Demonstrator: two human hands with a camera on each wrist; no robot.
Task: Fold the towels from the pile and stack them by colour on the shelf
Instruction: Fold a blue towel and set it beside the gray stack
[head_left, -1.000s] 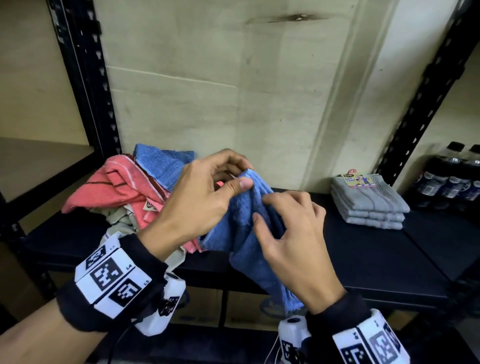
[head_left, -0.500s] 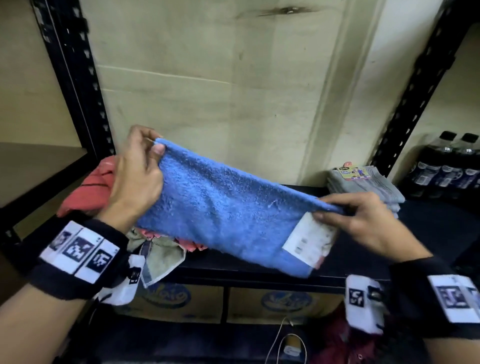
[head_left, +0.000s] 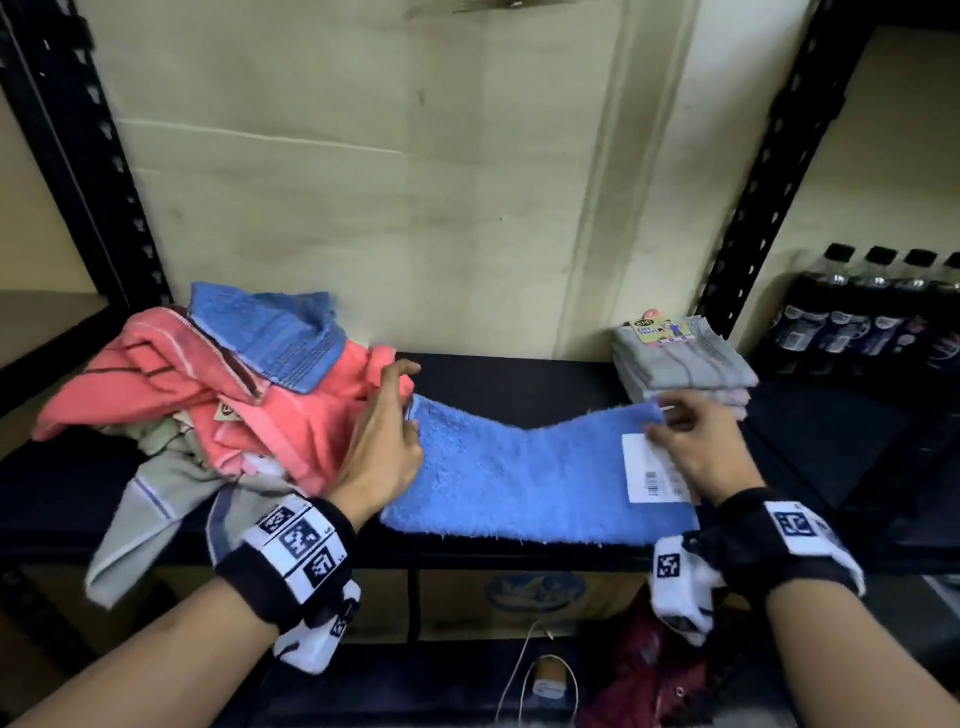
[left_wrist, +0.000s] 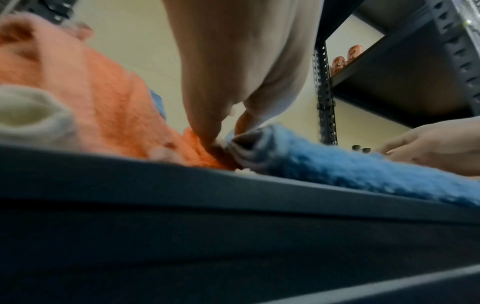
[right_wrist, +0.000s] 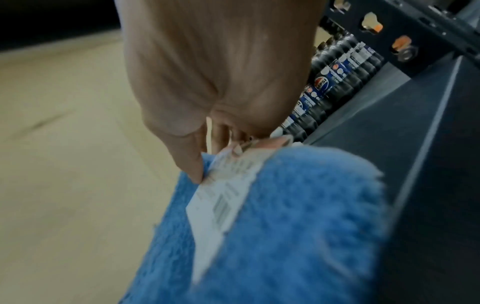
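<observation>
A blue towel (head_left: 524, 478) lies stretched across the near edge of the black shelf (head_left: 519, 379), the left hand (head_left: 384, 447) pinching its far left corner and the right hand (head_left: 696, 447) pinching its far right corner beside a white label (head_left: 649, 475). An unfolded pile (head_left: 208, 395) sits left; folded grey towels (head_left: 685, 364) sit right.

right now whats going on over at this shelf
A person is sorting towels. Both hands hold a blue towel stretched out flat on the black shelf: the left hand pinches its left end, the right hand its right end by the white tag. An unfolded pile of pink, blue and grey towels sits to the left; a folded grey stack sits to the right.
</observation>
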